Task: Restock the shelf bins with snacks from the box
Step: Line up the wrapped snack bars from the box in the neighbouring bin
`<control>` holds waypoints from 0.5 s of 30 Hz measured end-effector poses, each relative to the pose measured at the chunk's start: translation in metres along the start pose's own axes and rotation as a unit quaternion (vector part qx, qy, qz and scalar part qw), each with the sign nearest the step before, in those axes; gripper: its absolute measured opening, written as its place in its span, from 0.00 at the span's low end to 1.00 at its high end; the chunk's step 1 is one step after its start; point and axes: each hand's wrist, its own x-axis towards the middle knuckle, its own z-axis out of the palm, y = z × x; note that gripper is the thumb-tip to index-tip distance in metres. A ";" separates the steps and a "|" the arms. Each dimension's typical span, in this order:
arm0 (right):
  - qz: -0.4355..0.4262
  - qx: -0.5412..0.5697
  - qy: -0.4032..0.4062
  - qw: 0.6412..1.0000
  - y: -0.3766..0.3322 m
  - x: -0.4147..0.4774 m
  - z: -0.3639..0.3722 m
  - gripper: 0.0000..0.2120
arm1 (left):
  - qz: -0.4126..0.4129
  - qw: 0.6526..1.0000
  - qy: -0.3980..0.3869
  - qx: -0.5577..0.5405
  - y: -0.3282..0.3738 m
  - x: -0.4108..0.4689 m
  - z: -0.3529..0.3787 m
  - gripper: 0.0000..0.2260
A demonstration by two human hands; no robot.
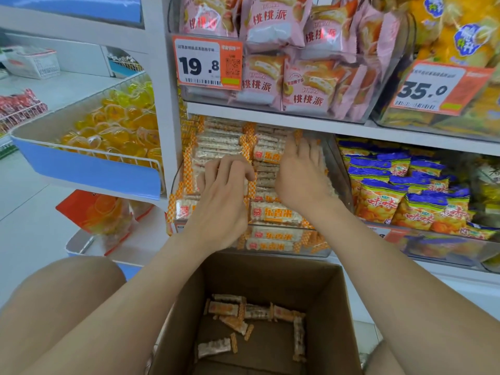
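The white shelf unit [270, 115] fills the upper and right frame; its upright post runs down left of centre, and a horizontal board crosses directly above the working bin, leaving only a low gap over the stacked packs; the cardboard box [338, 307] stands open at lower centre, its far wall just below the bin's front lip, its side walls rising between the person's two forearms; the floor of the box is mostly bare, giving free room to reach down; the clear bin [335, 169] sits at frame centre on the middle shelf, its right wall slanting beside the neighbouring bin of blue-and-orange bags [405, 204]; above it is a bin of pink packs [273, 25] with an orange price tag [208, 63]; at left, a wire basket of yellow jelly cups [113, 125] stands apart from the work area; rice-cracker packs [270, 212] fill the clear bin almost to the board above, stacked in rows; the left hand [224, 196] rests on top of the stack with fingers curled down onto the packs, whether it grips one cannot be told; the right hand [303, 174] lies flat and spread, palm down, pressing the packs near the bin's right wall, grasping nothing; loose packs [243, 312] remain scattered on the box floor, well below both hands
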 end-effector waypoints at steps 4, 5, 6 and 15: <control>-0.056 0.053 0.085 0.993 -0.014 -0.042 -0.012 0.19 | 0.004 0.999 -0.031 -0.032 -0.003 0.000 -0.015 0.29; -0.072 0.095 0.082 0.989 -0.018 -0.050 -0.015 0.14 | 0.000 0.999 -0.038 -0.019 -0.003 -0.003 -0.020 0.30; -0.084 0.125 0.069 0.986 -0.023 -0.056 -0.016 0.10 | -0.004 0.999 -0.042 0.004 -0.004 -0.007 -0.025 0.31; -0.140 0.177 0.003 0.974 -0.046 -0.078 -0.011 0.07 | -0.150 0.978 0.012 0.144 -0.033 -0.037 -0.038 0.20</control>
